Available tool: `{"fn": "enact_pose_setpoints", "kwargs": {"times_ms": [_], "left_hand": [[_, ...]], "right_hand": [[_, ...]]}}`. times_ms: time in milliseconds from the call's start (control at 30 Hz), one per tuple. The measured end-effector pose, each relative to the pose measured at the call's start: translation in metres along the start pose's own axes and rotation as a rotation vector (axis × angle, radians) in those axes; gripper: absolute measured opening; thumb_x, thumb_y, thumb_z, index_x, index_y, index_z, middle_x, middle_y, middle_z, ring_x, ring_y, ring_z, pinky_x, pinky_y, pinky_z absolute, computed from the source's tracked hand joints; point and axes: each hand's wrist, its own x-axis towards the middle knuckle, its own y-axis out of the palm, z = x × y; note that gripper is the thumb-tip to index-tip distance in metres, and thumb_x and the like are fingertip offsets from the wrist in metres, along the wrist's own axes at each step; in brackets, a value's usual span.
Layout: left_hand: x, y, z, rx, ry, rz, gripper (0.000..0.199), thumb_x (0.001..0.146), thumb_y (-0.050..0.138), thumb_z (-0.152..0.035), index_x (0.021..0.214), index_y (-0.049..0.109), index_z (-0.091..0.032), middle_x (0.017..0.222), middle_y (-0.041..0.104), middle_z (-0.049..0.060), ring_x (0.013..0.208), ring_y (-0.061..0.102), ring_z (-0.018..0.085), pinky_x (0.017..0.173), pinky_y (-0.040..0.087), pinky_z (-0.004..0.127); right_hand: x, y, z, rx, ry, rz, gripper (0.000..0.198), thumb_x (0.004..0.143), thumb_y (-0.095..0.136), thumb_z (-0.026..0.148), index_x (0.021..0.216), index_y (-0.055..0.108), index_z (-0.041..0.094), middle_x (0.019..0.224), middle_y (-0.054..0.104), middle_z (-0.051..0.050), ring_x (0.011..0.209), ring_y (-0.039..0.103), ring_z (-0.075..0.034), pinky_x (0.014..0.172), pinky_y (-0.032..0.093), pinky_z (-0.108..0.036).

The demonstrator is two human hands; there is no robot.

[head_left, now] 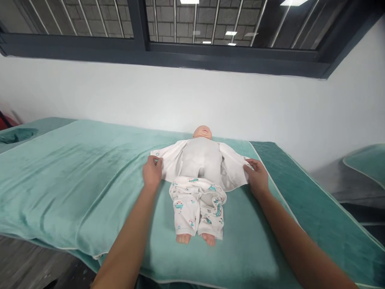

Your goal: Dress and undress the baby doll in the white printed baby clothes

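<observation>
A baby doll (201,154) lies on its back on the green cover, head toward the wall and feet toward me. Its white shirt (173,156) is spread wide on both sides, leaving the pale cloth torso bare. Patterned white pants (186,208) are bunched around the doll's hips and legs, with both feet showing below the cuffs. My left hand (152,170) pinches the edge of the shirt on the left. On the right, my right hand (257,174) grips the opposite edge between thumb and fingers.
A light green cover (90,180) with wrinkles is spread over the bed. Darker green bedding (315,204) runs along the right. Behind stands a white wall (150,96) under a dark-framed window (234,56). Another green-covered surface (368,162) is at far right.
</observation>
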Motion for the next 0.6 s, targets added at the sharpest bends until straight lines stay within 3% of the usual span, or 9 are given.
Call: {"fn": "enact_pose_setpoints", "kwargs": {"times_ms": [133, 233, 367, 433, 500, 600], "left_hand": [[-0.008, 0.0, -0.002, 0.149, -0.029, -0.027, 0.019, 0.092, 0.051, -0.039, 0.099, 0.059, -0.023, 0.086, 0.069, 0.006, 0.08, 0.063, 0.025, 0.064, 0.035, 0.031], [-0.014, 0.0, -0.003, 0.254, -0.019, -0.064, 0.019, 0.093, 0.049, -0.036, 0.101, 0.059, -0.023, 0.098, 0.068, 0.01, 0.088, 0.063, 0.028, 0.067, 0.038, 0.033], [-0.021, 0.001, -0.007, 0.313, 0.226, -0.21, 0.017, 0.091, 0.051, -0.028, 0.101, 0.062, -0.019, 0.11, 0.062, 0.015, 0.103, 0.058, 0.031, 0.083, 0.044, 0.04], [-0.026, 0.003, -0.012, 0.272, 0.389, -0.221, 0.016, 0.091, 0.051, -0.027, 0.095, 0.064, -0.019, 0.104, 0.063, 0.015, 0.105, 0.056, 0.031, 0.09, 0.042, 0.042], [-0.033, 0.006, -0.019, 0.121, 0.473, -0.112, 0.017, 0.092, 0.05, -0.029, 0.089, 0.064, -0.02, 0.094, 0.064, 0.011, 0.095, 0.058, 0.027, 0.087, 0.044, 0.039], [-0.045, 0.006, -0.029, -0.246, 0.357, 0.163, 0.02, 0.088, 0.057, -0.038, 0.084, 0.065, -0.02, 0.078, 0.063, 0.003, 0.073, 0.057, 0.018, 0.072, 0.045, 0.031]], "right_hand": [[0.005, -0.034, -0.009, -0.383, -0.096, -0.055, 0.028, 0.065, 0.061, 0.026, 0.092, 0.065, 0.02, 0.095, 0.069, -0.005, 0.091, 0.062, -0.023, 0.086, 0.045, -0.038], [-0.002, -0.038, -0.005, -0.646, -0.174, -0.146, 0.027, 0.067, 0.054, 0.024, 0.091, 0.065, 0.02, 0.094, 0.067, -0.007, 0.076, 0.057, -0.021, 0.081, 0.045, -0.039], [-0.019, -0.024, 0.012, -0.738, -0.447, -0.181, 0.019, 0.077, 0.051, 0.024, 0.09, 0.065, 0.02, 0.098, 0.061, -0.011, 0.089, 0.057, -0.025, 0.085, 0.045, -0.042], [-0.033, -0.013, 0.023, -0.616, -0.523, -0.06, 0.016, 0.083, 0.05, 0.024, 0.091, 0.063, 0.021, 0.096, 0.062, -0.01, 0.092, 0.058, -0.024, 0.084, 0.047, -0.04], [-0.051, -0.001, 0.034, -0.451, -0.477, 0.125, 0.013, 0.087, 0.051, 0.026, 0.092, 0.062, 0.021, 0.092, 0.064, -0.007, 0.086, 0.059, -0.022, 0.079, 0.049, -0.036], [-0.078, 0.015, 0.048, -0.283, -0.302, 0.442, 0.011, 0.089, 0.058, 0.031, 0.089, 0.063, 0.022, 0.085, 0.064, -0.004, 0.078, 0.059, -0.019, 0.074, 0.048, -0.032]]}}
